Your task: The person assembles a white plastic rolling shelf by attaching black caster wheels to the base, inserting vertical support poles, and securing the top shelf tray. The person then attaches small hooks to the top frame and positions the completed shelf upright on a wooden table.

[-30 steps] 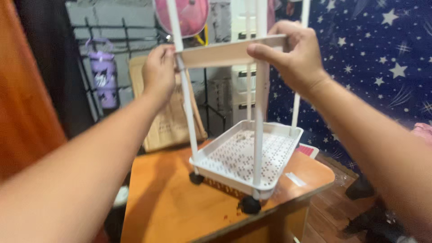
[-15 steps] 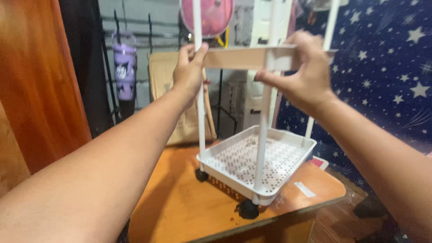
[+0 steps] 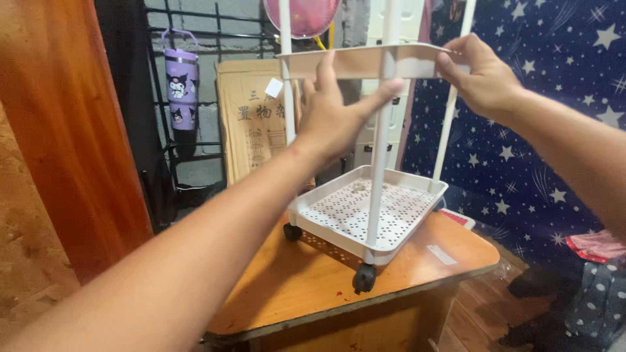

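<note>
- White plastic upper shelf tray [image 3: 365, 62] sits high on the 4 white upright poles [image 3: 377, 163] of a small rolling cart, level, its long axis running left to right across the view.
- Left hand [image 3: 332, 117] is nearer the tray's middle: its fingers are spread and press flat against the front wall, thumb stretched toward the front pole, not closed around anything.
- Right hand [image 3: 486, 75] is at the tray's right end, fingers curled over the rim and pinching it.
- Tray lies directly ahead of and slightly above both palms, touching each.
- White perforated bottom tray [image 3: 365, 208] rests well below on black caster wheels [image 3: 364, 277], standing on an orange wooden table [image 3: 280, 287].
- Behind stand a brown cardboard box [image 3: 251, 117] and a purple tumbler [image 3: 181, 78] hung on a black wire rack; a dark blue star-patterned cloth [image 3: 521, 156] hangs at right.
</note>
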